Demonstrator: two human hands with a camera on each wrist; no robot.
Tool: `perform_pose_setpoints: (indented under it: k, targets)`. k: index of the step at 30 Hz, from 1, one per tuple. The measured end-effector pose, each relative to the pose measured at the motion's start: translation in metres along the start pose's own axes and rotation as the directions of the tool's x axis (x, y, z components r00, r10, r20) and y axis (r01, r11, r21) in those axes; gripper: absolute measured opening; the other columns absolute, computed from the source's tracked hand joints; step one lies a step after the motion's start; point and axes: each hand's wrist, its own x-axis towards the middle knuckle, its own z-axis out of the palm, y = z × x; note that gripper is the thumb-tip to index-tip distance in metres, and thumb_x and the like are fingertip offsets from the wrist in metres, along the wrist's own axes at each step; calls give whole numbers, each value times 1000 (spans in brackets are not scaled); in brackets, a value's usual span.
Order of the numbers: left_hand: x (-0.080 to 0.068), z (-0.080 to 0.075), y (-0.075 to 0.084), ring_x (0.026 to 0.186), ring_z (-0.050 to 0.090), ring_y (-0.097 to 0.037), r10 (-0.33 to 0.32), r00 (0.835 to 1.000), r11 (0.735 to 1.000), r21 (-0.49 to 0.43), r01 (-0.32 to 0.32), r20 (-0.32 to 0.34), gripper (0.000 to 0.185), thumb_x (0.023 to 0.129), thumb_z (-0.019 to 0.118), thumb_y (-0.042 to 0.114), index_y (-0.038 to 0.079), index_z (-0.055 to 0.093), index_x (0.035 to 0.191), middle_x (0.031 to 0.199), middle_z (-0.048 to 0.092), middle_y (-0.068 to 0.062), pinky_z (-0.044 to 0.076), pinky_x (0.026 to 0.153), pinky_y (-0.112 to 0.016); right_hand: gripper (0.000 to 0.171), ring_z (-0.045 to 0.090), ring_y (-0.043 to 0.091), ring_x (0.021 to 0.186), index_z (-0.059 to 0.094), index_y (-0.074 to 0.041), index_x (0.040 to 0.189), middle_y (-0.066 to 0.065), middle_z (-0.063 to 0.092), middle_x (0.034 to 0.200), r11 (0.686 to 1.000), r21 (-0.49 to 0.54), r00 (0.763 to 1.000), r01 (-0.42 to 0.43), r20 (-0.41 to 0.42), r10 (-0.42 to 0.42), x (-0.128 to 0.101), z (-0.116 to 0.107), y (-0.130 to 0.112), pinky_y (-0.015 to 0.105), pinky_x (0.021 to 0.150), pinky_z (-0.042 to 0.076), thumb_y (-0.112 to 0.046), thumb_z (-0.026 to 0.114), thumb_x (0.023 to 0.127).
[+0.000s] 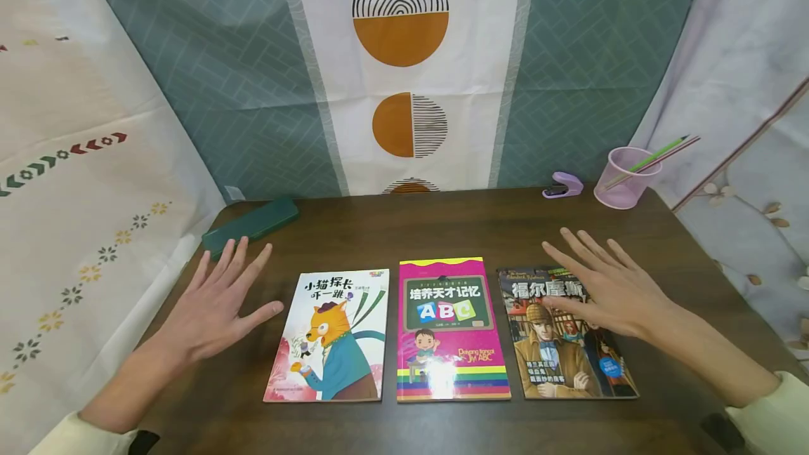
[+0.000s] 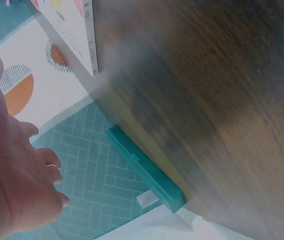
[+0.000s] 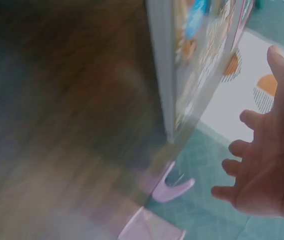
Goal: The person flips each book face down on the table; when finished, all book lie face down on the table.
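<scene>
Hovering spread and empty, the left hand (image 1: pixel 218 304) floats beside the cat book (image 1: pixel 329 335); the right hand (image 1: pixel 609 286) hangs over the detective book (image 1: pixel 565 332) near the table's (image 1: pixel 404 223) front edge, best gripped by its free right side.

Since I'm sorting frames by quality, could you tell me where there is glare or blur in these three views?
Head view: sharp, with a patch of glare low on the pink book; its edges bow outward like a wide lens. Left wrist view: the table is softly blurred, the green case fairly clear. Right wrist view: heavily blurred, table and detective book smeared, the right hand soft.
</scene>
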Motion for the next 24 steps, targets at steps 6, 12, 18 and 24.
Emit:
perform_pose_setpoints:
  k: [6, 12, 18, 24]
  targets:
    - [-2, -9, 1, 163, -4, -39, -28, 997, 985, -168, 40, 71, 100, 102, 62, 56, 17, 2, 172, 177, -2, -18, -12, 128, -55, 99, 15, 42, 161, 24, -23, 171, 16, 17, 176, 994, 84, 997, 67, 30, -69, 29, -2, -23, 65, 127, 5, -74, 61, 95]
    - [-7, -13, 3, 163, -10, -35, -48, 989, 911, -400, 102, 141, 105, 101, 71, 44, 26, -3, 172, 178, -8, -6, 2, 126, -67, 102, 16, 43, 161, 23, -20, 171, 14, 18, 176, 941, 307, 983, 145, 61, -171, 62, 3, -51, 69, 125, 11, -67, 69, 94]
    - [-18, -4, 3, 163, -5, -35, -52, 986, 835, -534, 129, 157, 120, 95, 82, 34, 35, -12, 169, 177, -14, 2, 29, 114, -76, 110, 13, 45, 161, 17, -20, 172, 9, 14, 178, 812, 574, 960, 108, 154, -236, 94, 10, -82, 73, 121, 21, -57, 79, 90]
    - [-28, 6, 6, 161, 6, -42, -72, 989, 794, -593, 136, 131, 134, 88, 90, 29, 35, -18, 167, 177, -13, 2, 27, 124, -34, 116, 25, 42, 158, 16, -26, 173, 7, 20, 177, 752, 655, 935, 76, 215, -282, 126, 19, -106, 67, 115, 39, -53, 87, 85]
